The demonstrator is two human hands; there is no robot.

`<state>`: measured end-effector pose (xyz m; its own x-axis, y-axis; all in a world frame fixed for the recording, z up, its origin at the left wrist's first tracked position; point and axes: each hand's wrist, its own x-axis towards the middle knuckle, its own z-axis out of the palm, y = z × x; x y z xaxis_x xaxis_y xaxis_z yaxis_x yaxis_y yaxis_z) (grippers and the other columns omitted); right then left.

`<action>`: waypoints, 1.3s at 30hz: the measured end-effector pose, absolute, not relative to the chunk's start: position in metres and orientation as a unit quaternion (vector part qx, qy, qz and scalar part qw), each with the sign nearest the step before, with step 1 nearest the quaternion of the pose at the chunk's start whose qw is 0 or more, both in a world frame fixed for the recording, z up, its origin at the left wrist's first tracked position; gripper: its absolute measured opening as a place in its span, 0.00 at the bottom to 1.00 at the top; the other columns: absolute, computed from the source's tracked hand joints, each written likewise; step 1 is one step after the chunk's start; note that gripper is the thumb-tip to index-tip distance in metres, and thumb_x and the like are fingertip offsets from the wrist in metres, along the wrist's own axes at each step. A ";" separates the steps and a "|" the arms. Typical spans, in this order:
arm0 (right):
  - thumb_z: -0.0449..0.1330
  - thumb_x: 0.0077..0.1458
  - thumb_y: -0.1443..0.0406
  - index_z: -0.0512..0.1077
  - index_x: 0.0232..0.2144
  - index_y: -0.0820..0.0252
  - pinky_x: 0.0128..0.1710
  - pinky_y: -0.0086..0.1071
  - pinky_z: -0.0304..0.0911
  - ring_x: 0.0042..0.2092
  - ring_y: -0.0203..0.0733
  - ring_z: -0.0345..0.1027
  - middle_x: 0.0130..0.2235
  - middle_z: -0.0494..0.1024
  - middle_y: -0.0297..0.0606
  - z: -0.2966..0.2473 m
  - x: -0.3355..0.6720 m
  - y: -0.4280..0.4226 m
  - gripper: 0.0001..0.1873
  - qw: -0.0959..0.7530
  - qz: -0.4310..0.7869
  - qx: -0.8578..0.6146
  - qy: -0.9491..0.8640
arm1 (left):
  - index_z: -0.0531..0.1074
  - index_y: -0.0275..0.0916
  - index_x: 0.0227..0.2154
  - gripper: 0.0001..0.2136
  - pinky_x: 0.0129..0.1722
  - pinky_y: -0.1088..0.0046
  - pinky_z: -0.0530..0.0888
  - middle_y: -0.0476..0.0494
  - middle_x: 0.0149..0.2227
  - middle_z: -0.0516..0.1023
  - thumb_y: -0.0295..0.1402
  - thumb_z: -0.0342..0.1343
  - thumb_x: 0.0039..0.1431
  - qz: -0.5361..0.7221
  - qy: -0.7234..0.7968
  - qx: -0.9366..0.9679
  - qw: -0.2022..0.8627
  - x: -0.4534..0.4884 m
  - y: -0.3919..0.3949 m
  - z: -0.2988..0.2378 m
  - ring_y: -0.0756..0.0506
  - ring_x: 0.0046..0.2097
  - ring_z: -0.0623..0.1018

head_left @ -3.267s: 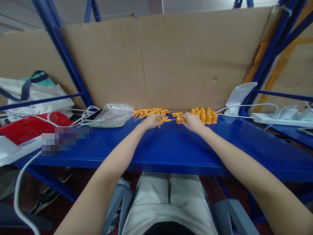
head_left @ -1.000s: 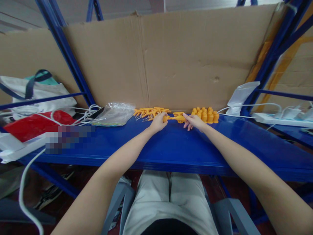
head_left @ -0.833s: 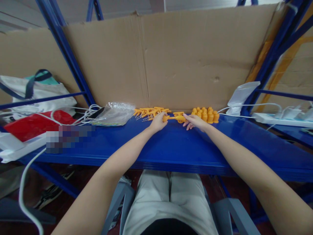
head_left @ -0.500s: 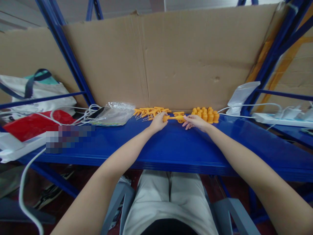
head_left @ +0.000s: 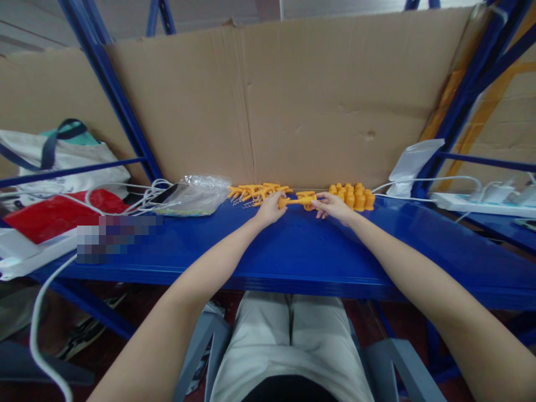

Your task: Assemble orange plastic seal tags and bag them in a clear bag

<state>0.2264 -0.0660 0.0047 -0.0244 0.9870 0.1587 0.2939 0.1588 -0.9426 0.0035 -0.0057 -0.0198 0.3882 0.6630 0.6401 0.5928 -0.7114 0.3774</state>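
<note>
Above the blue shelf top, my left hand (head_left: 271, 209) is closed around one end of a yellow plastic corkscrew (head_left: 305, 201). My right hand (head_left: 334, 207) pinches its other end between thumb and finger, the remaining fingers loosely curled. The piece lies level between both hands, with a narrow ridged stretch near the left one. Behind my left hand is a pile of yellow corkscrew parts (head_left: 251, 191) with metal spirals. More yellow parts (head_left: 305, 194) lie just behind the held piece. To the right, yellow bell-shaped pieces (head_left: 358, 196) stand upright in rows.
A clear plastic bag (head_left: 196, 195) lies left of the pile, near white cables and a red bag (head_left: 62, 212). Cardboard (head_left: 314, 100) walls off the back. Power strips (head_left: 481, 205) sit at the right and left. The blue shelf (head_left: 301, 251) has a front edge before my lap.
The held yellow piece has turned or shifted slightly, and my right fingers have moved a little on its end. My left hand stays in nearly the same place.
</note>
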 end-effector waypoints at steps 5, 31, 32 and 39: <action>0.57 0.62 0.57 0.71 0.29 0.65 0.16 0.21 0.57 0.17 0.28 0.64 0.22 0.76 0.38 0.009 0.223 -0.069 0.16 0.442 0.354 -0.539 -0.623 | 0.67 0.38 0.39 0.14 0.51 0.60 0.73 0.42 0.45 0.77 0.22 0.59 0.50 0.401 0.374 0.835 0.045 0.004 -0.008 -0.019 0.42 0.50 0.76; 0.48 0.65 0.50 0.71 0.26 0.65 0.11 0.21 0.51 0.12 0.29 0.60 0.15 0.72 0.38 0.014 0.214 -0.077 0.28 0.378 0.403 -0.594 -0.585 | 0.69 0.39 0.40 0.13 0.50 0.61 0.74 0.43 0.45 0.77 0.22 0.60 0.51 0.378 0.385 0.841 0.032 0.005 -0.015 -0.015 0.43 0.48 0.77; 0.47 0.66 0.50 0.71 0.25 0.65 0.11 0.20 0.50 0.12 0.29 0.60 0.14 0.72 0.38 0.014 0.213 -0.078 0.29 0.375 0.408 -0.598 -0.579 | 0.69 0.39 0.41 0.13 0.50 0.60 0.74 0.43 0.44 0.77 0.23 0.60 0.52 0.378 0.384 0.842 0.028 0.005 -0.014 -0.015 0.43 0.48 0.77; 0.46 0.64 0.46 0.71 0.24 0.63 0.10 0.22 0.49 0.12 0.29 0.58 0.14 0.71 0.38 0.011 0.215 -0.076 0.31 0.382 0.421 -0.592 -0.572 | 0.68 0.39 0.40 0.13 0.50 0.60 0.74 0.42 0.45 0.77 0.22 0.59 0.52 0.380 0.380 0.843 0.024 0.005 -0.015 -0.015 0.42 0.48 0.76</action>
<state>0.2150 -0.0759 0.0108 -0.0077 0.9981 -0.0611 0.3556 -0.0544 -0.9331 0.0055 -0.0155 -0.0147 0.4231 0.6589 0.6219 0.6218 -0.7104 0.3296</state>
